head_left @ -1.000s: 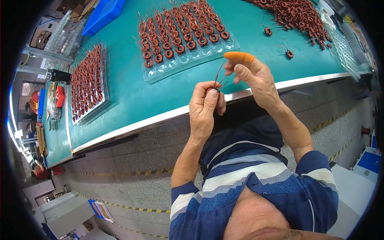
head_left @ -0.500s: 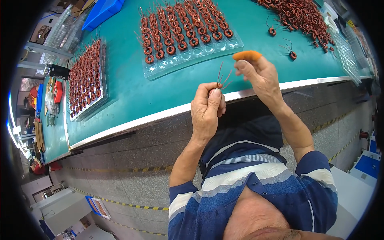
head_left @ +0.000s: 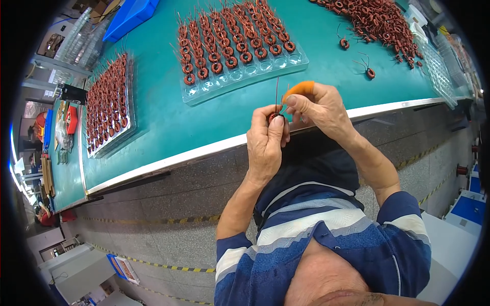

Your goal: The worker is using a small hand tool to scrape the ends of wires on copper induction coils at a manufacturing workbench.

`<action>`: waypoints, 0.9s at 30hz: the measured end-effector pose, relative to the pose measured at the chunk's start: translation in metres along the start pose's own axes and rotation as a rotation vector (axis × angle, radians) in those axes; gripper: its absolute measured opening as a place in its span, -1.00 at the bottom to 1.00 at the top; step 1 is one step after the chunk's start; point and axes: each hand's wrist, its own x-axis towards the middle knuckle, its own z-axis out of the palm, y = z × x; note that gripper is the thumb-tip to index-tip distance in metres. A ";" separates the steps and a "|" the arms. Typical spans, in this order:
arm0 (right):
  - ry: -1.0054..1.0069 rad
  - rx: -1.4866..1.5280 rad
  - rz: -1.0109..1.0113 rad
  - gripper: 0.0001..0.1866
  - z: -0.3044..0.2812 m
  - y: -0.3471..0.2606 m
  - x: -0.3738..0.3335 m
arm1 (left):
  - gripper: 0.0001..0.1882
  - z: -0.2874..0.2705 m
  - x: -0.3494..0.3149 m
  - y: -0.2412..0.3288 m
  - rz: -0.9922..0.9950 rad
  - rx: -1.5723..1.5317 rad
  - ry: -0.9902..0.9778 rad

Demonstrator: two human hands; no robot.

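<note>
My left hand (head_left: 263, 148) grips a small ring-shaped coil (head_left: 274, 118) wound with copper wire, just off the table's front edge. One long wire lead stands up from the coil. My right hand (head_left: 326, 113), with an orange cover (head_left: 301, 88) on one finger, is closed in a pinch on another lead beside the coil; the fingertips partly hide that wire. Ahead of both hands lies a clear plastic tray (head_left: 245, 80) with rows of similar coils, their leads pointing up. Its nearest row of cups holds no coils except at the left.
A second filled tray (head_left: 133, 122) sits on the left of the green table (head_left: 158, 122). At the back right lies a heap of coils (head_left: 380, 30), with two loose coils (head_left: 371, 73) nearby. Clear trays (head_left: 443, 76) rest at the right edge. A blue bin (head_left: 130, 19) is at the back left.
My right hand has come down and left to the coil, and its fingers have closed on a lead. My left hand keeps holding the coil in nearly the same place.
</note>
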 end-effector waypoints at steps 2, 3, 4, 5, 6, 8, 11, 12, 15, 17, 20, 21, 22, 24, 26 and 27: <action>0.114 0.061 -0.184 -0.76 0.005 0.003 0.000 | -0.74 0.001 0.004 0.001 0.011 0.031 -0.003; 0.116 0.057 -0.184 -0.76 0.004 0.002 0.000 | -0.73 0.001 0.006 0.003 0.017 0.096 -0.024; 0.102 -0.041 -0.202 -0.77 0.003 -0.001 0.001 | -0.72 0.001 0.008 0.004 0.023 0.161 -0.045; 0.087 -0.138 -0.219 -0.79 0.002 -0.004 0.002 | -0.72 0.001 0.009 0.004 0.024 0.157 -0.045; 0.095 -0.144 -0.208 -0.80 -0.003 -0.009 0.008 | -0.70 0.002 0.010 0.004 0.063 0.157 0.023; 0.179 -0.238 -0.339 -0.80 -0.022 -0.017 0.030 | -0.65 -0.004 0.013 -0.001 0.156 0.200 0.102; 0.246 -0.495 -0.462 -0.79 -0.056 -0.026 0.069 | -0.64 -0.011 0.019 0.001 0.107 0.196 0.095; 0.234 -0.552 -0.485 -0.78 -0.068 -0.022 0.082 | -0.66 -0.011 0.020 0.000 0.097 0.197 0.083; 0.130 -0.744 -0.519 -0.78 -0.080 -0.012 0.105 | -0.69 -0.014 0.017 -0.003 0.062 0.235 0.061; 0.075 -0.724 -0.501 -0.79 -0.081 -0.008 0.108 | -0.72 -0.014 0.018 -0.003 0.061 0.234 0.071; 0.052 -0.801 -0.484 -0.77 -0.082 -0.005 0.106 | -0.74 -0.014 0.017 -0.003 0.064 0.270 0.059; 0.108 -0.780 -0.524 -0.72 -0.088 -0.008 0.103 | -0.75 -0.014 0.017 -0.001 0.047 0.250 0.065; 0.166 -0.760 -0.563 -0.67 -0.096 -0.012 0.098 | -0.76 -0.014 0.016 -0.001 0.031 0.228 0.069; 0.277 -1.021 -0.554 -0.65 -0.118 -0.027 0.075 | -0.77 -0.017 0.013 -0.002 0.025 0.173 0.089; 0.348 -1.365 -0.505 -0.60 -0.151 -0.030 0.048 | -0.78 -0.018 0.012 -0.005 0.014 0.141 0.081; 0.374 -1.454 -0.487 -0.56 -0.162 -0.025 0.034 | -0.78 -0.019 0.011 -0.004 0.015 0.145 0.079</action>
